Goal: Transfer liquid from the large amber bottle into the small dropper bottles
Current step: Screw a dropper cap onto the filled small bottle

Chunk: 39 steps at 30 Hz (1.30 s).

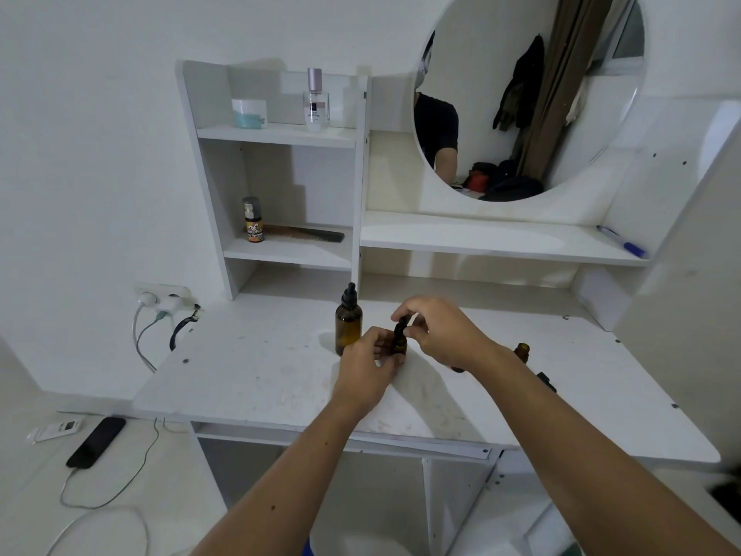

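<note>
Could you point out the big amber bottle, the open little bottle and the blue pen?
large amber bottle (348, 329): head view, on its glass body.
uncapped small amber bottle (522, 350): head view, on its neck.
blue pen (622, 242): head view, mid-barrel.

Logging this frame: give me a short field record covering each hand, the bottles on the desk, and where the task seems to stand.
left hand: holds the body of a small dropper bottle standing on the desk
right hand: grip pinched on that bottle's black dropper cap
large amber bottle: upright, dropper cap on, just left of the hands, untouched
other small bottle: open neck, behind the right wrist, partly hidden
loose black piece: right of the right forearm, identity unclear
task stage: cap being turned on or off; cannot tell which
</note>
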{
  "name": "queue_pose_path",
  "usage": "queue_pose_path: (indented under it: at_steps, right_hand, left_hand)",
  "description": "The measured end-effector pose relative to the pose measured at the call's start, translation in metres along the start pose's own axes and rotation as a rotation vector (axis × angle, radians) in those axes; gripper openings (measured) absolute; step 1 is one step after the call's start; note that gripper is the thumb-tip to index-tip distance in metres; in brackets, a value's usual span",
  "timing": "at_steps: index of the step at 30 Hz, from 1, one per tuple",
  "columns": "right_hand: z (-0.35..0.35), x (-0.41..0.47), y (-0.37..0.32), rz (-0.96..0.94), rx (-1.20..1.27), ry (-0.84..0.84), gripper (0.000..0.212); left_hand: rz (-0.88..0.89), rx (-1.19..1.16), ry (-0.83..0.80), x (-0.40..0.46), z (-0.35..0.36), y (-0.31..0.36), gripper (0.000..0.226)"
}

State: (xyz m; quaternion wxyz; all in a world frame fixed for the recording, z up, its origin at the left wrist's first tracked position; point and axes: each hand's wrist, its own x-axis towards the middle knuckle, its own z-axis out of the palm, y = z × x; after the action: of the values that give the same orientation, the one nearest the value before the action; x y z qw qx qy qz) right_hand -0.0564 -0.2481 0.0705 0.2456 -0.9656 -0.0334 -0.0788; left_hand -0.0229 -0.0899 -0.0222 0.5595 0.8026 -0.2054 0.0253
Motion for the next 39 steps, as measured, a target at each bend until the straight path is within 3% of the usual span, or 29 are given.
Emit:
queue_pose_path:
  at_steps: [7, 11, 19, 22, 28, 32, 39]
  right_hand:
    - [0.004, -0.001, 0.002, 0.042, 0.009, 0.011, 0.013]
    - [0.004, -0.004, 0.006, 0.076, -0.011, 0.060, 0.026]
    - [0.014, -0.006, 0.011, 0.070, 0.188, 0.099, 0.010]
    - [0.019, -0.006, 0.012, 0.127, 0.167, 0.163, 0.026]
    - [0.023, -0.007, 0.013, 0.046, 0.176, 0.153, 0.014]
    - [0.024, -0.007, 0.015, 0.113, 0.161, 0.197, 0.032]
    - [0.026, -0.011, 0.016, 0.055, 0.217, 0.139, 0.014]
  left_hand:
    - [0.017, -0.015, 0.009, 0.001, 0.000, -0.002, 0.027]
    - [0.022, -0.005, 0.007, 0.000, 0.000, -0.002, 0.028]
    - [0.008, -0.011, 0.016, 0.000, 0.002, -0.001, 0.027]
    - [0.011, -0.008, 0.017, 0.000, 0.001, -0.001, 0.025]
    - [0.003, 0.001, 0.017, 0.001, 0.001, 0.000, 0.028]
    - [0.008, 0.009, 0.015, 0.000, 0.001, -0.001, 0.026]
    - [-0.001, 0.007, 0.017, 0.001, 0.002, -0.002, 0.027]
